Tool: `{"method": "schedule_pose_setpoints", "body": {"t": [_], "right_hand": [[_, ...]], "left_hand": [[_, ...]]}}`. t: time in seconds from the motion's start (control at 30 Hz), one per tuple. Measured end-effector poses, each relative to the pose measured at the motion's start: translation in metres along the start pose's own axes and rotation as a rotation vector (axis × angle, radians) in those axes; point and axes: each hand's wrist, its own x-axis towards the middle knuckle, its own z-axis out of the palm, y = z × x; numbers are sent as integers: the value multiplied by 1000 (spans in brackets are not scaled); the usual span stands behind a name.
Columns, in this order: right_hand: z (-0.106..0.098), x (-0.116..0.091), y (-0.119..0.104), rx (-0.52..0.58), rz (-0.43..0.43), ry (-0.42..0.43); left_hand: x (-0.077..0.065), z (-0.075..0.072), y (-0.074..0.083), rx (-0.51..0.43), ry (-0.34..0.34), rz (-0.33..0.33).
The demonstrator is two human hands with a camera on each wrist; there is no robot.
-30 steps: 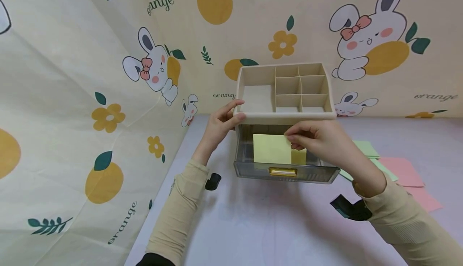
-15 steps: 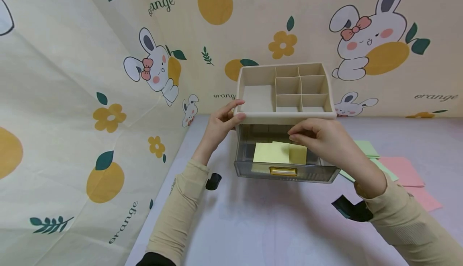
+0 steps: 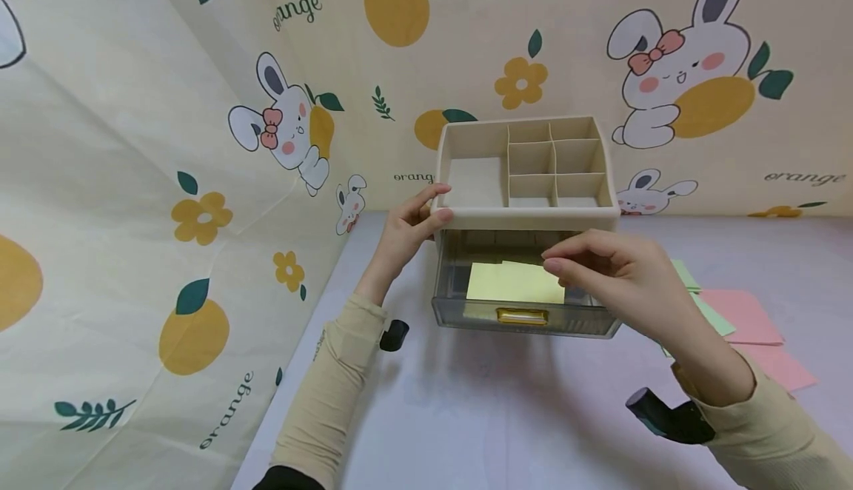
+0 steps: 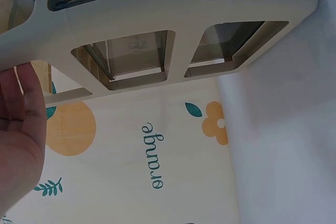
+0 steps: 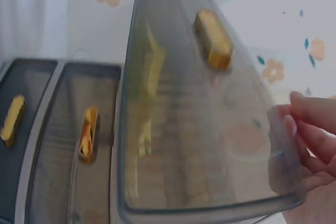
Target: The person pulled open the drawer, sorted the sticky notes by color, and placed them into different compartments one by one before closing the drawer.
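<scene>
A cream drawer organizer (image 3: 526, 214) stands at the back of the table, its top tray split into compartments. My left hand (image 3: 400, 235) holds its front left corner, thumb and fingertips at the rim; the left wrist view shows the fingers along its cut-out side. Below the tray, a clear grey drawer (image 3: 460, 314) with a gold handle (image 3: 522, 316) is pulled out. Pale yellow sticky notes (image 3: 506, 283) lie inside it. Over the drawer's right side hovers my right hand (image 3: 620, 275), thumb and fingers loosely bent with nothing between them.
Green paper notes (image 3: 713, 314) and pink paper notes (image 3: 743, 316) lie on the table to the right of the organizer, partly behind the right forearm. A patterned cloth wall (image 3: 466, 68) rises close behind. The right wrist view shows further drawers with gold handles (image 5: 88, 135).
The right hand let go of a yellow note, which dropped into the drawer, then moved right and toward the person. The notes now show more fully. The left hand stayed put.
</scene>
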Motion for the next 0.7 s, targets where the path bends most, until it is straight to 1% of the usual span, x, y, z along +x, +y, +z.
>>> {"method": "schedule_pose_setpoints", "body": {"t": [0.17, 0.27, 0.37, 0.43, 0.53, 0.63, 0.7], "right_hand": [[8, -21, -3, 108, -63, 92], [14, -31, -1, 163, -126, 127], [18, -36, 3, 183, -198, 129], [21, -39, 6, 188, -228, 129], [27, -45, 12, 170, -262, 134], [35, -51, 20, 193, -300, 130], [39, -54, 25, 175, -302, 122]], "left_hand": [[1, 0, -1, 2, -1, 3], [2, 1, -1, 0, 2, 7], [2, 1, -1, -3, 3, 14], [2, 1, -1, -5, 2, 17], [2, 1, -1, -6, 1, 20], [1, 1, -1, -11, 3, 15], [1, 1, -2, -17, 4, 11]]}}
